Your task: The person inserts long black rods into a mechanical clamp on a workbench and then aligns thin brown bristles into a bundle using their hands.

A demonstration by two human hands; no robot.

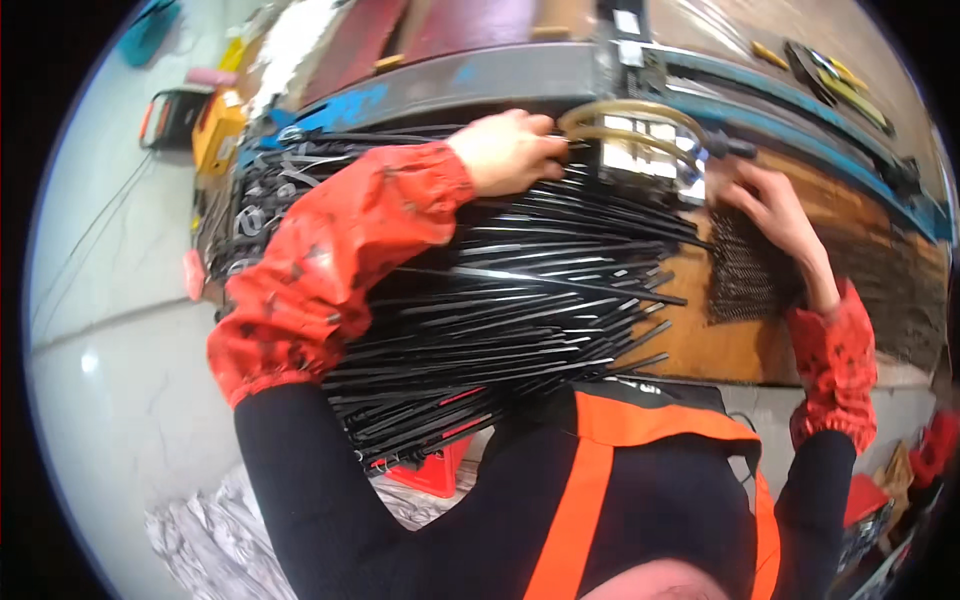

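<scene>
A large heap of thin black rods (520,270) covers the middle of the bench, most of them lying crosswise. Over its far side is my left hand (510,152), fingers closed beside a small metal device (645,150); whatever they grip is too blurred to name. Two yellowish hoses (640,115) arch over this device toward a dark fitting (730,147). My right hand (765,200) is at the device's right side, with its fingers curled together near the fitting. What lies between those fingertips is hidden.
A dark textured mat (745,265) rests on the wooden bench top (690,340). Blue metal rails (800,110) run along the back right, with pliers (845,85) beyond. A yellow box (217,130) stands at the far left. Below the rods is a red stool (432,470).
</scene>
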